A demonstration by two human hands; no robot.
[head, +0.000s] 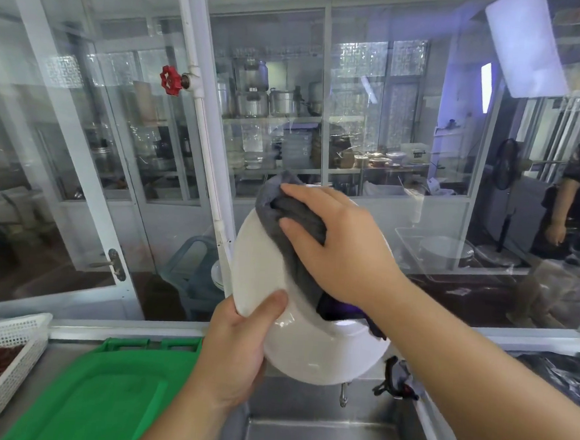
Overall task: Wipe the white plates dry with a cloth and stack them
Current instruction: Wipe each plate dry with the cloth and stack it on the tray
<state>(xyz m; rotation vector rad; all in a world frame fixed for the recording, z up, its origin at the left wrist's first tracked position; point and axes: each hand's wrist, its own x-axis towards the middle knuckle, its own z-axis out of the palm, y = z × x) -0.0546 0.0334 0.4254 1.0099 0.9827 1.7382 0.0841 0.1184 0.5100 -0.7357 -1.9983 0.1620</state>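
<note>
A white plate [262,252] is held up on edge, tilted, above the steel sink [318,435]. My left hand [238,346] grips its lower left rim, thumb on the front face. My right hand [342,244] holds a grey cloth [299,217] against the plate's upper right part, thumb and fingers curled round the bunched fabric. The cloth hangs down across the plate behind my right wrist. The plate's underside and foot ring [320,356] show at the bottom.
A green plastic board [108,396] lies on the counter at the left, beside a white basket [4,354] of red chillies. A glass partition [405,176] and a white pipe with a red valve [170,80] stand behind the sink. A person [579,192] stands beyond the glass at right.
</note>
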